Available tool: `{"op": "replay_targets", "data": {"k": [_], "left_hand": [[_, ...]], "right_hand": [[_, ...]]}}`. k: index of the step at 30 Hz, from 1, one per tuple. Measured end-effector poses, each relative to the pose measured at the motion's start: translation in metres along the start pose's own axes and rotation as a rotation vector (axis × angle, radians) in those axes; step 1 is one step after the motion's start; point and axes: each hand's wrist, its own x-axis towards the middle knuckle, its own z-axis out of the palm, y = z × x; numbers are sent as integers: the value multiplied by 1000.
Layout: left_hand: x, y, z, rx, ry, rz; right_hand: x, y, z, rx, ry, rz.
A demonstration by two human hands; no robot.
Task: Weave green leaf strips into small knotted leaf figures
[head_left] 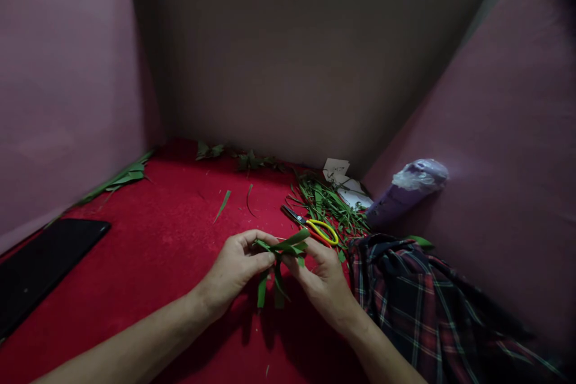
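Between my two hands, above the red surface [180, 270], is a small piece of crossed green leaf strips [294, 244]. My left hand [240, 261] pinches its left side between thumb and fingers. On the other side, my right hand [324, 273] has its thumb and fingers closed on the strips. Some strip ends stick out to the upper right and others hang down below the fingers. How the strips join is partly hidden by my fingertips. Just beyond my right hand lie scissors [321, 231] with yellow and red handles, blades pointing to the upper left.
A heap of cut leaf strips [330, 204] lies behind the scissors, near white paper pieces [353, 192]. A purple roll [400, 195] with plastic leans at right above plaid cloth [418, 294]. A black flat device [49, 264] lies left. Leaves [128, 177] line the wall. Panels enclose three sides.
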Motion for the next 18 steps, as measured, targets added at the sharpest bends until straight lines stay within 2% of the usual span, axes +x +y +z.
{"op": "replay_targets", "data": {"k": [10, 18], "left_hand": [[-2, 4, 2, 42, -10, -2], [0, 0, 2, 69, -28, 17]], "right_hand": [[0, 4, -1, 65, -7, 71], [2, 8, 2, 359, -52, 217]]}}
